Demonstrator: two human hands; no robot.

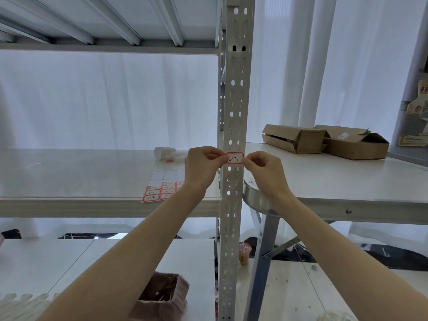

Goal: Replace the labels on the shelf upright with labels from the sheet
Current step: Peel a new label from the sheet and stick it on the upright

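Note:
A white perforated shelf upright (234, 100) runs down the middle of the view. A red-bordered label (235, 158) with handwriting lies across its front face at mid height. My left hand (203, 166) pinches the label's left edge and my right hand (264, 169) pinches its right edge. Whether the label sticks to the metal or is only held against it, I cannot tell. The label sheet (162, 188) lies on the middle shelf, left of the upright, partly behind my left wrist; its upper rows are blank, its lower rows hold red-bordered labels.
A white spray nozzle (165, 154) lies on the middle shelf (69, 177) behind the sheet. Two cardboard boxes (324, 140) sit on a white table (347, 181) to the right. A brown box (162, 295) stands on the lower shelf. White curtains hang behind.

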